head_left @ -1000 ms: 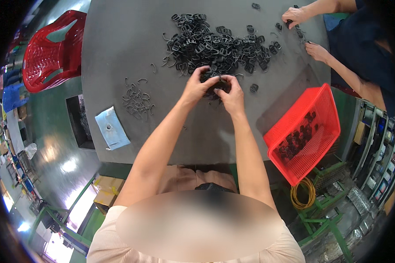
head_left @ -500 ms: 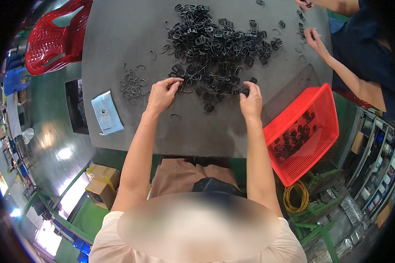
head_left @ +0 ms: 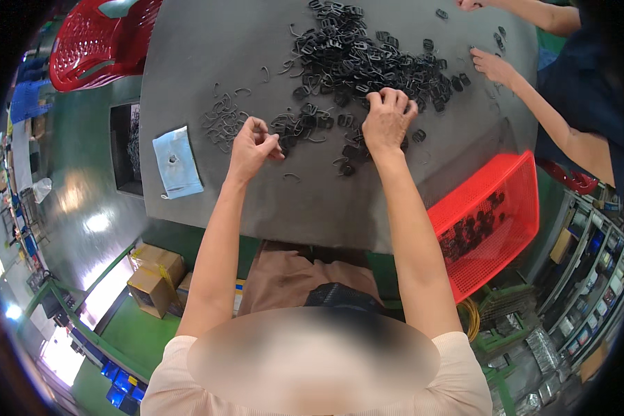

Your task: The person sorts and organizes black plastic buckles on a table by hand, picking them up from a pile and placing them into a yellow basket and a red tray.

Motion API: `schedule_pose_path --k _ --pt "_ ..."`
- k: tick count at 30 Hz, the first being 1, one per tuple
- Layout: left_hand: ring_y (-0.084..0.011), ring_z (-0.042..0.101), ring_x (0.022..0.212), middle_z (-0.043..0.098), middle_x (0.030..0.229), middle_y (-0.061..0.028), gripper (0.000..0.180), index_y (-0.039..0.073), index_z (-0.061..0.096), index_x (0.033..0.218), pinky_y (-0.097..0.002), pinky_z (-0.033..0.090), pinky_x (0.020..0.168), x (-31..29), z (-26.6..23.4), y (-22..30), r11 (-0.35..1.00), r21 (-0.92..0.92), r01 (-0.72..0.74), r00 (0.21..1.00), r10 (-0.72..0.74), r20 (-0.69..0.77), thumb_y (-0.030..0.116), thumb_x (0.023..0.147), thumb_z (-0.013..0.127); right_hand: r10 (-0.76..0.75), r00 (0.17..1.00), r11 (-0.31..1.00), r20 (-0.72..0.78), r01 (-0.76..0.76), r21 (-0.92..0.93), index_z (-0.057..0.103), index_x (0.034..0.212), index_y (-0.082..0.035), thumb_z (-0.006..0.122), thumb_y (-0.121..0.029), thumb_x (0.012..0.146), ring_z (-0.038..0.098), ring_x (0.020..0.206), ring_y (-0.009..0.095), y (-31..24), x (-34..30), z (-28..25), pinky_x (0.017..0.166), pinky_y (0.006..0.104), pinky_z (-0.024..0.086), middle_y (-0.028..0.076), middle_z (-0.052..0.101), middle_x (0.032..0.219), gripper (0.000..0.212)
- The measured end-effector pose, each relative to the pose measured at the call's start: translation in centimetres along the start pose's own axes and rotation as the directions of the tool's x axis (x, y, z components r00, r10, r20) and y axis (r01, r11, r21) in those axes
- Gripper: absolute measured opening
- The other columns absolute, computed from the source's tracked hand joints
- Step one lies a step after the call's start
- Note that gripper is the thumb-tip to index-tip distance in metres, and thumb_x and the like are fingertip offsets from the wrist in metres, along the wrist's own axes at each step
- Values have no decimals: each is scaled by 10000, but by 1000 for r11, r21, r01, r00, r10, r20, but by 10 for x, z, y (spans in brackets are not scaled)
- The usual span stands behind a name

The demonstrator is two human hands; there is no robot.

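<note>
A big heap of black plastic buckles (head_left: pixel 367 62), with thin wire hooks among them, covers the far middle of the grey table. My left hand (head_left: pixel 251 147) is at the left end of a smaller clump of buckles (head_left: pixel 304 123), its fingers curled in and the thumb near them. Whatever those fingers may hold is too small to make out. Over the near edge of the heap, my right hand (head_left: pixel 387 123) arches with its fingers bent and apart; its fingertips are partly hidden. A loose pile of wire hooks (head_left: pixel 223 119) lies left of my left hand.
A red plastic basket (head_left: pixel 496 256) with black pieces inside stands at the table's right edge. A blue face mask (head_left: pixel 177 163) lies on the left. Another person's hands (head_left: pixel 494 67) work at the far right. A red chair (head_left: pixel 102 48) stands far left.
My right hand has moved away from me onto the heap's near edge. My left hand has curled in its fingers. A small clump of buckles now lies apart from the main heap.
</note>
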State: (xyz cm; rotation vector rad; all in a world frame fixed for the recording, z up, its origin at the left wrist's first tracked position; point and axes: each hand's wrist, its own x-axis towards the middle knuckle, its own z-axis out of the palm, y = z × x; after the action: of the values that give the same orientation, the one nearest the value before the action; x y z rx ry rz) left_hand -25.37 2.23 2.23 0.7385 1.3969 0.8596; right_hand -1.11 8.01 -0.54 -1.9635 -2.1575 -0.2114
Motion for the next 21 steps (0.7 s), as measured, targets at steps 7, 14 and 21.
schedule_pose_path --k 7,14,21 --pt "-154 603 707 593 721 -59 206 27 537 921 -298 467 632 39 7 -13 778 592 -210 936 336 -108 153 784 626 -12 959 891 282 -118 439 598 869 -97 693 -166 692 568 836 248 -79 1 21 728 386 461 60 580 845 213" --pt "-259 549 881 598 931 -97 262 63 583 932 -349 438 775 86 37 -6 365 884 -293 840 540 56 234 751 665 40 727 151 685 -682 715 645 899 -51 711 -59 647 620 717 160 -35 -10 -5 669 287 485 79 654 804 262" --pt "-161 573 904 580 964 -54 210 52 574 970 -298 487 768 89 26 15 989 145 29 937 -78 342 189 817 616 310 610 288 730 -792 539 590 1002 -30 677 0 677 564 720 95 17 -49 -21 639 230 461 30 607 815 338"
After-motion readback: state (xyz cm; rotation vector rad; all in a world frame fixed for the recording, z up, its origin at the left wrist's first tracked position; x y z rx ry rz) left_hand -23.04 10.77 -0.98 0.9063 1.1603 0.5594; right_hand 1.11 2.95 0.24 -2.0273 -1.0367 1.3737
